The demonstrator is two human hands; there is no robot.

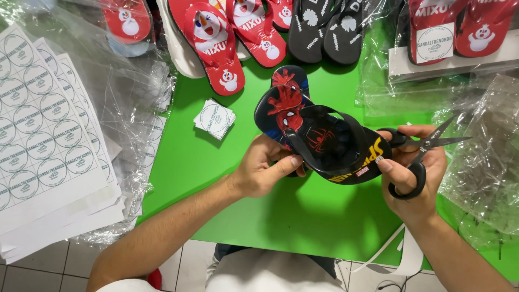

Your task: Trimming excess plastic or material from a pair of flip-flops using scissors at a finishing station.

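Above the green table I hold a pair of black flip-flops with a red spider figure and yellow lettering. My left hand grips the pair from the left, thumb on the black strap. My right hand steadies the heel end with its thumb while also holding black-handled scissors, whose blades are slightly apart and point to the right, away from the flip-flops.
Sheets of round white stickers lie stacked at the left on clear plastic bags. A small pile of cut stickers sits on the table. Red snowman flip-flops, black ones and a bagged red pair line the far edge. Crumpled clear bags lie right.
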